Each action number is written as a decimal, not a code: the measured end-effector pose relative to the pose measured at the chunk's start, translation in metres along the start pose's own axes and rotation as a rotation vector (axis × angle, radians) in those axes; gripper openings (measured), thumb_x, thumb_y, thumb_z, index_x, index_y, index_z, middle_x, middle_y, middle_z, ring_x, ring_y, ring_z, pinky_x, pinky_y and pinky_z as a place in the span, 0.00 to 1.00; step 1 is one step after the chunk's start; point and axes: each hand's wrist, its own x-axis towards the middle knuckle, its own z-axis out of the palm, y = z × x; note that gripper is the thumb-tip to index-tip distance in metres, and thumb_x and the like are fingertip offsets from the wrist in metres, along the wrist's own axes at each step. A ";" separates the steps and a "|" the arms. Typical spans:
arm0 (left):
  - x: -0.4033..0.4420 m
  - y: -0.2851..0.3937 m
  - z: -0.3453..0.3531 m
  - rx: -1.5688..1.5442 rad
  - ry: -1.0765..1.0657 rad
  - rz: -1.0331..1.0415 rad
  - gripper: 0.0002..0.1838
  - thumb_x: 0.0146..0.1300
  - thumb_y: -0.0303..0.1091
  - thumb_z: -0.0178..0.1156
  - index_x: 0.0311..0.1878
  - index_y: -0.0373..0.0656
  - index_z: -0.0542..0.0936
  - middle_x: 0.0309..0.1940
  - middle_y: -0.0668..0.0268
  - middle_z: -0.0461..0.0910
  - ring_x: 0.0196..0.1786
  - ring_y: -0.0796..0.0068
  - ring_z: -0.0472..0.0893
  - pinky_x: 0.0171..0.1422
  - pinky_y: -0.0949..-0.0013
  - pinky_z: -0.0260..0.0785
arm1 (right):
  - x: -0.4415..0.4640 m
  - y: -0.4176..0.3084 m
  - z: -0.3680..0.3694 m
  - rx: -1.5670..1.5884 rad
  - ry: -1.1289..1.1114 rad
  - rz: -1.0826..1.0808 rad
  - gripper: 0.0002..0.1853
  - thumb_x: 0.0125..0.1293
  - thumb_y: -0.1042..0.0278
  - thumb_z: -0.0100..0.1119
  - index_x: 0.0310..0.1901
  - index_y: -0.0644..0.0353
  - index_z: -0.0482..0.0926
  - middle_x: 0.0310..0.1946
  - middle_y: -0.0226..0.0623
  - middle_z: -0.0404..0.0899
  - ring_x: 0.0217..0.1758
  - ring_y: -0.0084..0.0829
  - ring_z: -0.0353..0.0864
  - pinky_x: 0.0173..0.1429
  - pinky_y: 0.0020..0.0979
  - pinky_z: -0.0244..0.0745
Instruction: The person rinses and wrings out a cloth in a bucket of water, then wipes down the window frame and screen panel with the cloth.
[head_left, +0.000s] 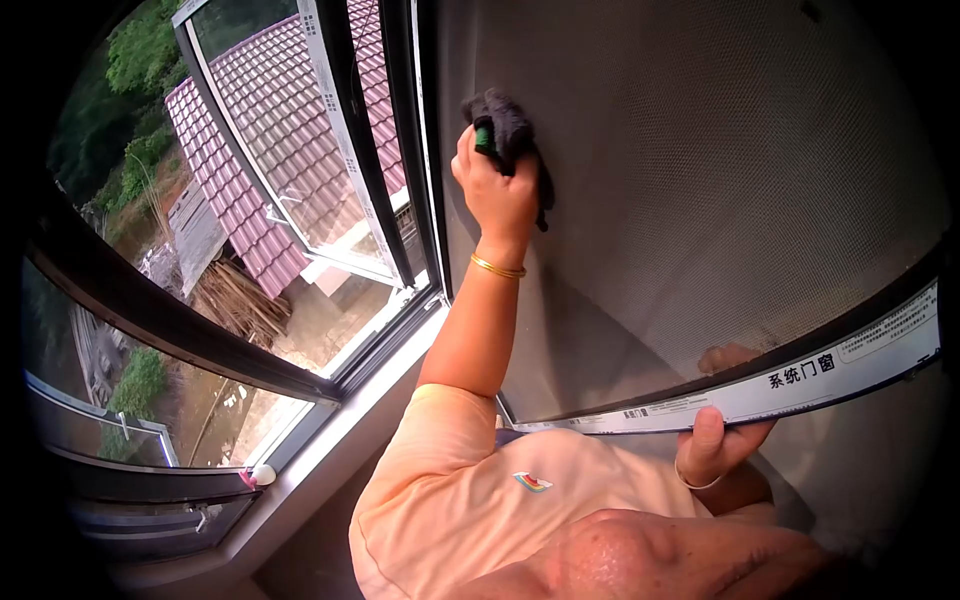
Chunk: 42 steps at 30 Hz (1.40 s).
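Observation:
A dark mesh window panel (700, 200) fills the right half of the view. My left hand (495, 195) is raised against its left part, fingers closed around a bunched dark grey cloth (500, 120). A bit of green shows on the cloth beside my fingers. Lower right, my right hand (715, 450) grips the panel's bottom frame (640, 415), which carries a white printed film strip. Its thumb lies over the strip. A finger-like shape shows on the mesh above it; I cannot tell whether it is a reflection or fingers behind.
On the left, a glazed window sash (290, 130) stands swung outward. Below it runs the window sill (330, 410), with a small white and pink object (262, 475) at its lower end. Outside are a tiled roof (235, 190) and stacked poles (240, 305).

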 end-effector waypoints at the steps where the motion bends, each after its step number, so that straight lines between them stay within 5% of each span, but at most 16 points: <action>1: -0.009 -0.036 0.000 0.036 -0.018 -0.074 0.24 0.54 0.35 0.63 0.55 0.39 0.76 0.58 0.58 0.75 0.57 0.48 0.71 0.63 0.54 0.64 | -0.001 0.002 -0.002 0.006 -0.008 0.002 0.41 0.64 0.53 0.56 0.67 0.78 0.51 0.49 0.50 0.68 0.45 0.32 0.67 0.49 0.35 0.67; 8: -0.182 -0.166 -0.054 0.334 -0.191 -1.036 0.26 0.58 0.46 0.57 0.47 0.29 0.78 0.48 0.40 0.80 0.52 0.40 0.80 0.60 0.48 0.69 | -0.015 0.006 0.002 0.132 0.106 0.074 0.41 0.64 0.57 0.61 0.69 0.73 0.52 0.57 0.49 0.69 0.55 0.34 0.71 0.60 0.37 0.68; 10: -0.255 -0.201 -0.066 0.259 -0.131 -1.061 0.25 0.58 0.45 0.58 0.45 0.28 0.79 0.43 0.46 0.83 0.45 0.48 0.83 0.55 0.53 0.72 | -0.009 0.005 0.001 0.088 0.082 0.026 0.40 0.64 0.58 0.62 0.69 0.71 0.54 0.56 0.47 0.70 0.53 0.33 0.71 0.59 0.37 0.70; 13: -0.232 -0.156 -0.068 -0.043 -0.060 -1.166 0.21 0.59 0.41 0.59 0.43 0.29 0.79 0.36 0.56 0.83 0.38 0.63 0.82 0.47 0.60 0.73 | -0.009 0.004 0.002 0.134 0.094 0.064 0.39 0.63 0.61 0.63 0.69 0.70 0.54 0.57 0.47 0.69 0.54 0.33 0.71 0.60 0.37 0.69; 14: -0.209 -0.139 -0.063 -0.246 -0.006 -1.147 0.14 0.60 0.36 0.58 0.38 0.31 0.79 0.30 0.64 0.80 0.34 0.74 0.77 0.41 0.67 0.71 | -0.010 0.003 0.003 0.137 0.092 0.068 0.39 0.63 0.61 0.63 0.69 0.70 0.54 0.57 0.47 0.69 0.54 0.33 0.71 0.60 0.37 0.69; 16: -0.154 -0.094 -0.053 -0.362 -0.042 -0.913 0.06 0.63 0.31 0.58 0.36 0.37 0.75 0.25 0.70 0.76 0.23 0.79 0.74 0.27 0.70 0.68 | -0.012 0.005 0.005 0.181 0.126 0.055 0.40 0.63 0.62 0.63 0.70 0.70 0.54 0.59 0.48 0.69 0.56 0.33 0.71 0.61 0.37 0.69; 17: -0.129 -0.067 -0.047 -0.382 -0.053 -0.740 0.04 0.64 0.29 0.57 0.36 0.38 0.75 0.26 0.71 0.76 0.26 0.81 0.74 0.29 0.71 0.69 | -0.012 0.007 0.007 0.179 0.165 0.039 0.41 0.63 0.62 0.64 0.70 0.71 0.53 0.60 0.50 0.69 0.57 0.34 0.71 0.63 0.37 0.68; 18: -0.101 -0.019 -0.047 -0.395 -0.089 -0.643 0.08 0.59 0.29 0.58 0.38 0.33 0.76 0.37 0.63 0.77 0.38 0.72 0.76 0.45 0.68 0.70 | -0.011 0.007 0.006 0.176 0.147 0.046 0.41 0.63 0.62 0.64 0.70 0.71 0.53 0.60 0.50 0.69 0.57 0.34 0.71 0.63 0.37 0.68; 21: -0.065 0.075 -0.053 -0.291 -0.176 -0.278 0.14 0.54 0.25 0.60 0.46 0.38 0.79 0.49 0.59 0.76 0.50 0.59 0.74 0.57 0.63 0.68 | -0.008 0.006 0.006 0.162 0.145 0.057 0.41 0.63 0.62 0.63 0.70 0.72 0.52 0.57 0.52 0.71 0.54 0.36 0.73 0.61 0.39 0.70; 24: -0.077 0.104 -0.059 0.045 -0.147 0.185 0.31 0.45 0.28 0.65 0.57 0.38 0.74 0.57 0.56 0.73 0.55 0.49 0.70 0.59 0.57 0.67 | -0.006 0.008 0.007 0.125 0.131 0.029 0.41 0.63 0.59 0.59 0.69 0.75 0.52 0.56 0.53 0.69 0.51 0.37 0.73 0.56 0.40 0.72; 26: -0.102 0.080 -0.055 0.040 -0.175 0.232 0.37 0.42 0.30 0.67 0.61 0.36 0.71 0.59 0.55 0.71 0.55 0.46 0.69 0.60 0.55 0.67 | -0.004 0.006 0.015 0.079 0.206 0.039 0.41 0.64 0.54 0.57 0.68 0.76 0.52 0.55 0.54 0.68 0.48 0.37 0.73 0.53 0.39 0.73; 28: -0.134 0.039 -0.054 0.074 -0.204 0.164 0.37 0.44 0.31 0.67 0.63 0.36 0.69 0.60 0.55 0.69 0.56 0.46 0.69 0.62 0.53 0.67 | -0.001 0.007 0.014 0.036 0.197 0.050 0.41 0.65 0.51 0.55 0.69 0.74 0.52 0.56 0.53 0.68 0.48 0.36 0.72 0.53 0.37 0.72; 30: -0.172 -0.008 -0.053 0.263 -0.235 -0.131 0.36 0.49 0.33 0.66 0.64 0.36 0.67 0.62 0.54 0.68 0.59 0.45 0.68 0.64 0.52 0.66 | 0.001 0.010 0.013 0.058 0.196 0.057 0.43 0.65 0.51 0.58 0.69 0.74 0.50 0.56 0.52 0.68 0.48 0.34 0.71 0.51 0.36 0.72; 37: -0.266 -0.135 -0.068 0.377 -0.290 -1.592 0.33 0.64 0.53 0.58 0.60 0.32 0.74 0.63 0.48 0.71 0.64 0.40 0.73 0.70 0.49 0.66 | 0.002 0.013 0.012 0.127 0.161 0.053 0.41 0.65 0.51 0.57 0.70 0.70 0.52 0.56 0.48 0.67 0.49 0.34 0.70 0.52 0.36 0.70; 38: -0.282 -0.151 -0.067 0.272 -0.237 -1.643 0.33 0.63 0.52 0.58 0.60 0.33 0.75 0.63 0.47 0.71 0.65 0.41 0.72 0.70 0.49 0.65 | 0.003 0.013 0.011 0.133 0.163 0.037 0.41 0.65 0.51 0.57 0.70 0.70 0.52 0.56 0.48 0.67 0.49 0.34 0.70 0.52 0.36 0.70; 42: -0.208 -0.062 -0.058 0.261 -0.269 -1.134 0.28 0.59 0.45 0.59 0.55 0.31 0.75 0.59 0.42 0.71 0.62 0.39 0.72 0.68 0.47 0.65 | 0.002 0.013 0.011 0.141 0.170 0.043 0.42 0.64 0.54 0.59 0.71 0.70 0.53 0.56 0.49 0.68 0.49 0.34 0.71 0.51 0.36 0.71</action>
